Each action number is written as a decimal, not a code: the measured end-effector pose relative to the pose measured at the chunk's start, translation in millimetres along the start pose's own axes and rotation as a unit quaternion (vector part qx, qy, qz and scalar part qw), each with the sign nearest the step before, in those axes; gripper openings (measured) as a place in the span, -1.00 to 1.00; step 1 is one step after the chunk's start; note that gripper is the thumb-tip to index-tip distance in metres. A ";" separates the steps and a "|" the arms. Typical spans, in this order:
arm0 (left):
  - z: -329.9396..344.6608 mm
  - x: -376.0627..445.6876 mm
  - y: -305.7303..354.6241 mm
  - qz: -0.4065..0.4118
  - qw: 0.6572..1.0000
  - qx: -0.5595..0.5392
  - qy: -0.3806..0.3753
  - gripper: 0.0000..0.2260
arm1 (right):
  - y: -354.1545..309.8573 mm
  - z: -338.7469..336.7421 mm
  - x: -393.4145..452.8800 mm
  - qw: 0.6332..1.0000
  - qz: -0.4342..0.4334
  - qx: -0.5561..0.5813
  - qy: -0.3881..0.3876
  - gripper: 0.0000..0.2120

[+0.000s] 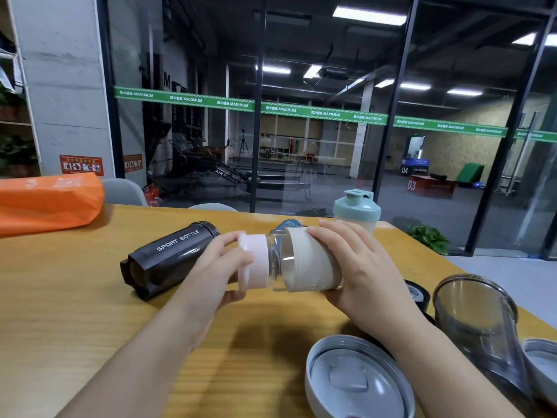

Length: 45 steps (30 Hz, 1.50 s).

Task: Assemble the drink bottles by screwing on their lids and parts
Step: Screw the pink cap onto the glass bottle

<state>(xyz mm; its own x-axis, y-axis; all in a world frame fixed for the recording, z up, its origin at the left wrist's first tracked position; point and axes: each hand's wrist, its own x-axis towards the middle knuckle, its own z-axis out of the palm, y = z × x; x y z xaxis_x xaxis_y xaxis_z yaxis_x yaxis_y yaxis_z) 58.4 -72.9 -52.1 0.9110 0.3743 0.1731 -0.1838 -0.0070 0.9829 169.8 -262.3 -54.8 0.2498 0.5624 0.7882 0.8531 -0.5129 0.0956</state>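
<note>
A clear glass bottle with a beige sleeve (310,260) is held on its side above the wooden table (75,297). My right hand (358,267) grips the sleeved body. My left hand (220,267) grips the pale pink lid (254,260), which sits on the bottle's mouth. A black "SPORT BOTTLE" body (168,257) lies on its side just left of my left hand, its mouth pointing away. A mint-lidded shaker (357,211) stands upright behind the held bottle. Part of a blue item (284,226) shows behind the held bottle.
A grey lid (358,378) lies upside down at the near right. Beside it a smoky clear cup (479,324) lies tilted, a black cap (417,294) behind it and another grey lid (542,363) at the right edge. An orange bag (51,200) rests at the far left.
</note>
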 end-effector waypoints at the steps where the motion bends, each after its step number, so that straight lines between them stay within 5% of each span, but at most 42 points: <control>1: 0.6 -0.3 0.2 0.012 1.000 -0.015 -0.007 -0.56 | -0.1 0.0 0.0 1.000 0.001 0.000 0.000 -0.18; 15: -0.3 1.0 4.0 0.134 0.983 -0.120 0.046 -0.75 | -1.9 -0.6 0.9 1.000 -0.002 0.008 0.007 -0.19; 20: -2.0 6.8 1.2 0.078 0.990 -0.050 0.104 -0.83 | -1.7 0.1 1.0 1.000 -0.008 -0.005 0.010 -0.17; 26: 4.9 -1.5 3.6 -0.100 0.992 0.002 0.072 -0.58 | -0.7 1.0 0.7 1.000 -0.009 -0.007 0.004 -0.17; 32: 1.3 -1.4 4.2 -0.049 0.998 -0.007 0.031 -0.77 | -1.1 0.2 0.1 1.000 -0.005 0.000 0.003 -0.18; 45: -0.7 -0.7 2.9 0.042 0.997 -0.063 -0.017 -0.40 | 0.4 2.6 -1.5 1.000 0.008 0.008 -0.007 -0.21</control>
<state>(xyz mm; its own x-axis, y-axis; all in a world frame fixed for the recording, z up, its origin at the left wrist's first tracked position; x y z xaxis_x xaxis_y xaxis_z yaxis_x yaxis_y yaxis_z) 57.0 -72.5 -49.4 0.9026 0.3447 0.2581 -0.3023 0.0804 0.9498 171.0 -261.7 -57.6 0.2700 0.5630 0.7811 0.8558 -0.5120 0.0732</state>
